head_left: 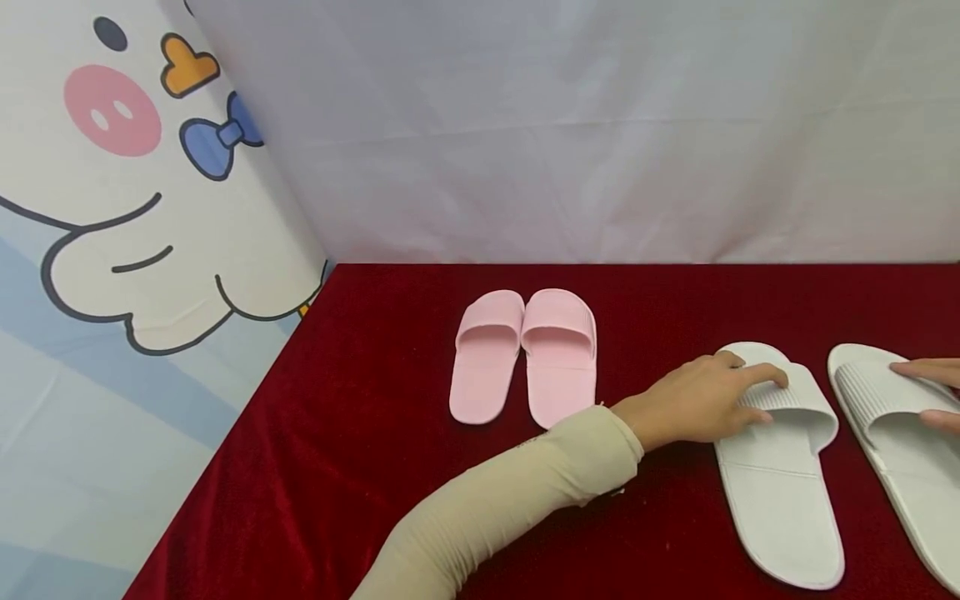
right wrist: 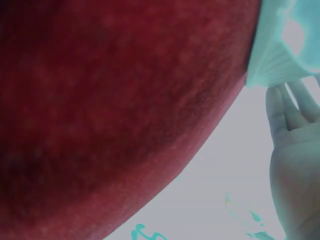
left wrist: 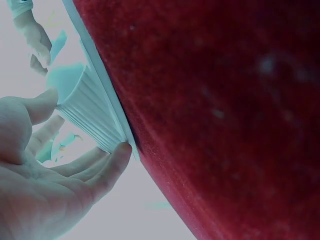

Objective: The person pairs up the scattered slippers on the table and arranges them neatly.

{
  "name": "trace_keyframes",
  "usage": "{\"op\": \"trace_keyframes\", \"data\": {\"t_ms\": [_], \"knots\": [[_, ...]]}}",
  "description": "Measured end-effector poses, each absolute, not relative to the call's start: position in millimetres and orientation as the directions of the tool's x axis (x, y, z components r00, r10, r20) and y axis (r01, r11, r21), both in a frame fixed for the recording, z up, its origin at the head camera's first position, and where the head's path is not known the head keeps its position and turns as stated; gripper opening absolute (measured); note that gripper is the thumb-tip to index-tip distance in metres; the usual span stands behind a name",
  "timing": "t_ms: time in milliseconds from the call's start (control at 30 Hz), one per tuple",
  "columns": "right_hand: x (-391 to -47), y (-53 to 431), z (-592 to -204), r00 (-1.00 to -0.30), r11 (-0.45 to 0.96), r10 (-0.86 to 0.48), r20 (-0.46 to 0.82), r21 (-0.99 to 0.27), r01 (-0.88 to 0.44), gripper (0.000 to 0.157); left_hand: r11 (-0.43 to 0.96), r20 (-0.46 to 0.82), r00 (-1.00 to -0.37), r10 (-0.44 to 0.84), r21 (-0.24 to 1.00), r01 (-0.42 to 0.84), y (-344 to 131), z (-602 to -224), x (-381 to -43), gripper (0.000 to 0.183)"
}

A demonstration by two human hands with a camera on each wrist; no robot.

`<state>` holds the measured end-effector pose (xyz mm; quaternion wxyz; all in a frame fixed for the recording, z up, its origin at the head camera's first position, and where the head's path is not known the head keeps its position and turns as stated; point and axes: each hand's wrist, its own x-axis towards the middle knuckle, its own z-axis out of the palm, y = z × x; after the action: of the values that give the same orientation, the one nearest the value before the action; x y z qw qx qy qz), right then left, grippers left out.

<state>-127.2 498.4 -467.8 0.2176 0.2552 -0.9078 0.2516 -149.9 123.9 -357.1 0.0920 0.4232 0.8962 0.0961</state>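
Note:
My left hand (head_left: 701,398) holds a white slide slipper (head_left: 780,500) by its ribbed strap. In the left wrist view its thumb lies at the strap's rear edge, and a fingertip touches the sole's rim near the toe. To the right, a second white slipper (head_left: 892,450) is partly cut off by the frame. My right hand (head_left: 941,392) reaches in from the right edge, its straight fingers touching that slipper's strap. In the right wrist view the fingers (right wrist: 295,107) meet the toe end; the thumb is hidden there.
A pair of pink slippers (head_left: 489,367) sits side by side on the red cloth (head_left: 360,417), left of the white ones and partly behind my left sleeve (head_left: 517,483). A white curtain (head_left: 600,125) stands along the back, and a cartoon-print sheet (head_left: 90,375) hangs at the left.

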Motion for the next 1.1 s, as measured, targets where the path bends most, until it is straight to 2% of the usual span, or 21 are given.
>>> {"op": "trace_keyframes", "data": {"t_ms": [100,267,433,833,1100], "knots": [[-113.7,470.9,-444.5,-0.789,0.763,-0.341,0.511,-0.341,-0.55,0.1,0.62,-0.082,-0.623,0.778,0.255,0.742,123.8,-356.4,-149.9,0.044],[-99.4,445.8,-431.9,-0.821,0.779,-0.279,0.498,-0.383,-0.497,0.082,0.621,-0.09,-0.621,0.779,0.249,0.743,123.1,-355.6,-148.9,0.044],[-93.7,431.6,-423.2,-0.846,0.813,-0.266,0.463,-0.364,-0.455,0.071,0.621,-0.095,-0.619,0.779,0.247,0.744,120.8,-355.8,-148.3,0.045],[-89.8,415.1,-412.6,-0.813,0.797,-0.31,0.493,-0.331,-0.505,0.07,0.629,-0.094,-0.629,0.771,0.259,0.732,109.9,-354.0,-146.0,0.045],[-87.3,398.3,-406.0,-0.836,0.79,-0.287,0.468,-0.378,-0.483,0.067,0.619,-0.087,-0.62,0.78,0.26,0.741,93.6,-352.2,-142.6,0.046]]}}
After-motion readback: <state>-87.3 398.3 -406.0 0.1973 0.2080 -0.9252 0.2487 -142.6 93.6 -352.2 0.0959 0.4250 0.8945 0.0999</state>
